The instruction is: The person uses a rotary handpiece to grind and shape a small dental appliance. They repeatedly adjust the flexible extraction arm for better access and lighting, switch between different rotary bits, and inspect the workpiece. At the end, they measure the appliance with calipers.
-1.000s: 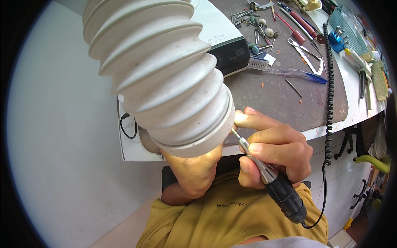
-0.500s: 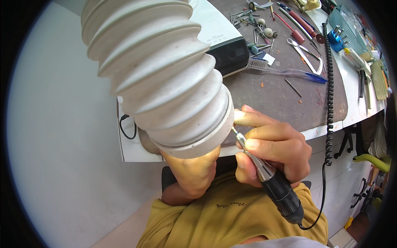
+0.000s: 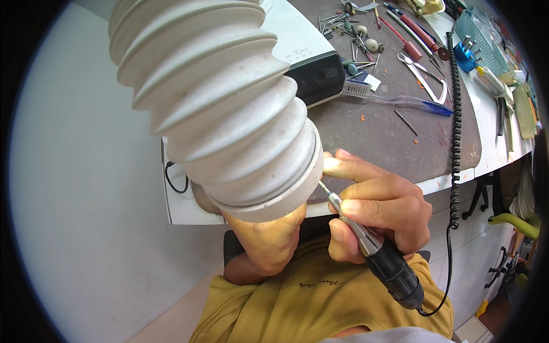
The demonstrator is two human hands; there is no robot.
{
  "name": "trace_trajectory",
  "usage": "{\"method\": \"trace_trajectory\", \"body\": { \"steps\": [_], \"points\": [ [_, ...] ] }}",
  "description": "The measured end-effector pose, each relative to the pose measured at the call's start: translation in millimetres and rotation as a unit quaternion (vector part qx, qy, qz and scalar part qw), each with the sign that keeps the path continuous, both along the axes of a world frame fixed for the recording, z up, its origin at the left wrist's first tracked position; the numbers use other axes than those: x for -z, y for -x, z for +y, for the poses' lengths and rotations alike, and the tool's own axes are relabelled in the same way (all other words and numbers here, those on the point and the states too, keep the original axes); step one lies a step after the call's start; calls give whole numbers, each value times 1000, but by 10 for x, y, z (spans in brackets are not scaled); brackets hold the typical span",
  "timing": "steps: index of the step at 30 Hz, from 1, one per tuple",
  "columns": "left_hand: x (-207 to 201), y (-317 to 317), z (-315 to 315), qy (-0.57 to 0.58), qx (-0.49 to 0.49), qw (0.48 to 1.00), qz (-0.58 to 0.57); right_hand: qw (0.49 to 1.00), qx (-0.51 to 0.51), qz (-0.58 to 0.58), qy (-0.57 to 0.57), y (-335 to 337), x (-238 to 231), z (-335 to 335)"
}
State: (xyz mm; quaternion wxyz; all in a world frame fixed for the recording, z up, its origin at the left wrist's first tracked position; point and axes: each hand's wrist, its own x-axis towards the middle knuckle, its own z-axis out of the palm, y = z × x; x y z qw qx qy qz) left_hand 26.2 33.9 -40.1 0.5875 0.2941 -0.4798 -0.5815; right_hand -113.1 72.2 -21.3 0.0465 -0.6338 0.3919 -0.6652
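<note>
The right hand [image 3: 394, 208] is grasping a rotary handpiece [image 3: 370, 244], silver at the front and black at the back; the thumb and the fingers are bent around its metal part, while the index finger is stretched toward the hose; this handpiece is in front of the table edge, above the yellow shirt [image 3: 309, 294], with its thin tip directed up and to the left, ending just beside the rim of a wide white ribbed hose [image 3: 223, 108]; the left hand [image 3: 264, 240] is under the mouth of this hose, and its fingers are hidden, so I cannot tell if they grasp something; behind the hands lies a brown mat [image 3: 383, 140], which bears a toothbrush [image 3: 400, 101], a thin metal rod [image 3: 405, 122] and many small bits [image 3: 357, 43].
</note>
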Motion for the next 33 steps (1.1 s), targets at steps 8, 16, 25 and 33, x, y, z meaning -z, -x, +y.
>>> {"method": "trace_trajectory", "body": {
  "steps": [8, 16, 25, 33],
  "points": [
    [28, 19, 4, -23, -30, 999, -3, 1000, 13, -1, -2, -21, -11, -26],
    [-22, 51, 21, -35, -37, 998, 24, 999, 34, -24, 12, -79, -27, -41],
    [-186, 176, 7, 43, 12, 999, -14, 999, -22, 24, 2, 46, 56, 58],
    [-123, 121, -7, 60, 18, 998, -20, 1000, -8, -24, -7, -2, 22, 58]
  ]
}}
